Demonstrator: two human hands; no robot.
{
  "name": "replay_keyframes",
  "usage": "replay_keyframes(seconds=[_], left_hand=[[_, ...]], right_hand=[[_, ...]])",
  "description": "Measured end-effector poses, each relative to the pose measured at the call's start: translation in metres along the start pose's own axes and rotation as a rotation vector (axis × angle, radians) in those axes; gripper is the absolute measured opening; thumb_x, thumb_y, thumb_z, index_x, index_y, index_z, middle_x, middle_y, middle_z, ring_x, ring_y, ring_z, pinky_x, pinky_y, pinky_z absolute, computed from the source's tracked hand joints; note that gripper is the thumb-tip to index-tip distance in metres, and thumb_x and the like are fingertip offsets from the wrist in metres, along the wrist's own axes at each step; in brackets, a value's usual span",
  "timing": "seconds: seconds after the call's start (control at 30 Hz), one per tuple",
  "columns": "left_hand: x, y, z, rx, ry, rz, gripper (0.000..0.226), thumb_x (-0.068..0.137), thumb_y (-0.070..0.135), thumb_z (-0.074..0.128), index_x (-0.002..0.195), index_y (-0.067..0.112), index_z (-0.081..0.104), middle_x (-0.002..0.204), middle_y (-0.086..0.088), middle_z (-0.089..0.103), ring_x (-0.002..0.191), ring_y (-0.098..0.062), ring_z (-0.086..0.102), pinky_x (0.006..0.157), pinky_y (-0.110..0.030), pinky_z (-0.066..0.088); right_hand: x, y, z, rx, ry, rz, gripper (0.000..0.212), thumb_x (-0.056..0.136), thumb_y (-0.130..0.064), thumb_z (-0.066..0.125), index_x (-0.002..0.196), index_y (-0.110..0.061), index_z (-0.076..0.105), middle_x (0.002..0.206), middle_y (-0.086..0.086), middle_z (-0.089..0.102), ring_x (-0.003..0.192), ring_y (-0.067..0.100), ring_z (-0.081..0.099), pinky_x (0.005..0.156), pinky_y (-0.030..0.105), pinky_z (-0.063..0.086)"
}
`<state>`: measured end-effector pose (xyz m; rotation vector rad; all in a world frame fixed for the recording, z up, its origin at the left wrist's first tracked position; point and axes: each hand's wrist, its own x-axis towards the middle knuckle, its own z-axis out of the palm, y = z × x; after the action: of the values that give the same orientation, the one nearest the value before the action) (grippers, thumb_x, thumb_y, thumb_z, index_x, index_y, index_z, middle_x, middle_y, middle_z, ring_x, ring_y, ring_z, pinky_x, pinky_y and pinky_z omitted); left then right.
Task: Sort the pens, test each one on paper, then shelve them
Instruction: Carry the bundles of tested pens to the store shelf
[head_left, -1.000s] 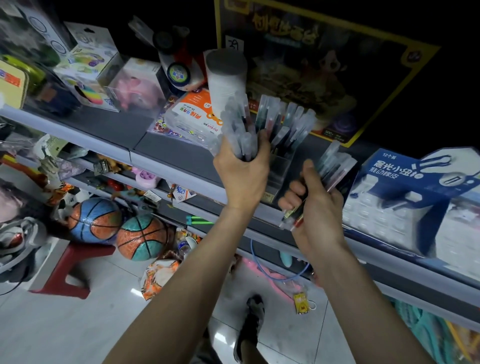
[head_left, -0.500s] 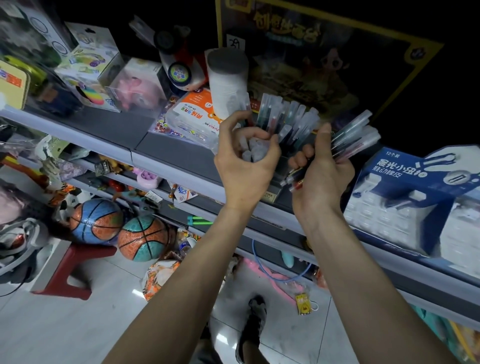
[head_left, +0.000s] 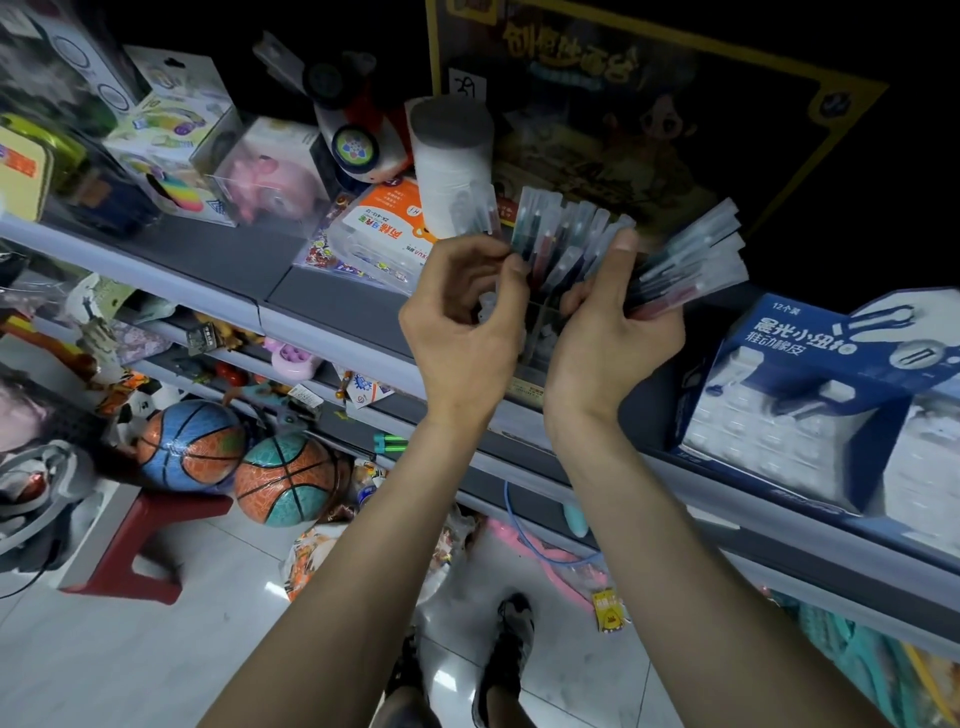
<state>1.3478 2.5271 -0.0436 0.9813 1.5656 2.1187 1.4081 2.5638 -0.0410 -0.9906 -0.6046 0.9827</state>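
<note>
Several clear-capped pens (head_left: 563, 236) stand fanned in a clear holder (head_left: 532, 364) on the grey shelf (head_left: 332, 312). My left hand (head_left: 465, 327) is at the left side of that fan, its thumb and fingers pinching pens there; a few clear caps show inside its curled fingers. My right hand (head_left: 613, 338) grips a separate bundle of pens (head_left: 693, 262) that points up and to the right, with the thumb raised against the standing pens. The holder is mostly hidden behind both hands.
A white cylinder (head_left: 452, 156) stands just behind the pens. An orange-and-white pack (head_left: 387, 228) lies to their left, and a blue eraser box (head_left: 810, 395) to their right. Boxed toys fill the left shelf. Two basketballs (head_left: 189, 447) and a red stool (head_left: 150, 545) are on the floor.
My left hand came down from holding a bundle upright and now pinches pens at the holder. My right hand rose with its bundle and moved in beside the standing pens.
</note>
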Motion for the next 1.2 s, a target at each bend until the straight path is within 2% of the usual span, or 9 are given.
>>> replay_keyframes(seconds=[0.07,0.1,0.17,0.23,0.3,0.53,0.83,1.0,1.2], left_hand=[[0.001,0.002,-0.002,-0.035,0.005,0.000,0.012,0.093,-0.011,0.067,0.097,0.001,0.065,0.085,-0.016,0.071,0.079,-0.030,0.071,0.074,-0.027,0.056],[0.001,0.003,-0.004,-0.047,0.015,0.002,0.012,0.093,-0.012,0.066,0.097,0.000,0.065,0.085,-0.016,0.070,0.079,-0.029,0.072,0.074,-0.025,0.056],[0.001,0.004,-0.006,-0.049,0.031,0.001,0.012,0.093,-0.013,0.065,0.097,-0.002,0.065,0.085,-0.016,0.070,0.079,-0.021,0.072,0.074,-0.022,0.056],[0.000,0.005,-0.009,-0.034,0.033,0.001,0.011,0.093,-0.014,0.064,0.097,-0.004,0.066,0.084,-0.014,0.071,0.079,-0.014,0.072,0.075,-0.021,0.055],[-0.002,0.004,-0.010,-0.027,0.041,-0.001,0.013,0.092,-0.015,0.062,0.096,-0.003,0.066,0.083,-0.007,0.070,0.077,-0.008,0.071,0.075,-0.020,0.054],[0.000,0.007,-0.010,-0.043,0.014,-0.017,0.014,0.093,-0.013,0.062,0.095,0.001,0.065,0.084,-0.008,0.071,0.081,-0.021,0.073,0.075,-0.024,0.056],[-0.001,0.008,-0.012,-0.068,0.017,-0.013,0.013,0.094,-0.014,0.062,0.095,-0.002,0.065,0.087,-0.023,0.070,0.083,-0.032,0.074,0.077,-0.028,0.058],[0.002,0.008,-0.015,-0.079,0.037,-0.031,0.009,0.094,-0.012,0.061,0.095,-0.004,0.065,0.087,-0.021,0.071,0.085,-0.038,0.074,0.079,-0.036,0.061],[0.000,0.008,-0.014,-0.080,0.028,-0.046,0.011,0.094,-0.012,0.062,0.095,-0.002,0.065,0.087,-0.017,0.072,0.084,-0.032,0.074,0.078,-0.030,0.059]], right_hand=[[-0.003,0.007,0.003,-0.042,-0.026,-0.041,0.030,0.097,-0.027,0.072,0.109,0.000,0.067,0.089,0.032,0.068,0.079,0.049,0.068,0.072,0.063,0.057],[-0.005,0.009,0.003,-0.076,-0.032,-0.064,0.032,0.096,-0.028,0.074,0.110,0.000,0.069,0.097,0.033,0.070,0.091,0.051,0.069,0.079,0.065,0.057],[-0.010,0.009,0.001,-0.132,-0.059,-0.121,0.018,0.094,-0.018,0.076,0.107,-0.005,0.072,0.098,0.012,0.077,0.098,0.030,0.075,0.086,0.045,0.061],[-0.012,0.012,-0.003,-0.181,-0.103,-0.170,0.010,0.092,-0.010,0.078,0.101,-0.010,0.074,0.091,-0.009,0.077,0.090,0.010,0.075,0.080,0.031,0.058],[-0.012,0.014,-0.006,-0.219,-0.141,-0.192,0.006,0.090,-0.010,0.079,0.093,-0.012,0.074,0.081,-0.013,0.074,0.081,0.005,0.073,0.075,0.028,0.057],[-0.005,0.016,-0.011,-0.283,-0.180,-0.225,0.024,0.096,-0.015,0.073,0.088,0.007,0.066,0.078,0.003,0.070,0.075,0.009,0.066,0.072,0.032,0.055],[0.008,0.011,-0.011,-0.319,-0.197,-0.277,0.028,0.100,-0.025,0.069,0.100,0.003,0.065,0.083,-0.001,0.067,0.078,0.013,0.065,0.074,0.044,0.056],[0.005,0.016,-0.015,-0.346,-0.255,-0.267,0.023,0.094,-0.015,0.077,0.093,0.006,0.068,0.080,-0.004,0.070,0.076,0.007,0.068,0.073,0.030,0.056],[0.000,0.014,-0.014,-0.384,-0.269,-0.295,0.022,0.087,-0.013,0.082,0.094,-0.004,0.064,0.073,-0.015,0.066,0.070,0.001,0.065,0.071,0.025,0.054]])
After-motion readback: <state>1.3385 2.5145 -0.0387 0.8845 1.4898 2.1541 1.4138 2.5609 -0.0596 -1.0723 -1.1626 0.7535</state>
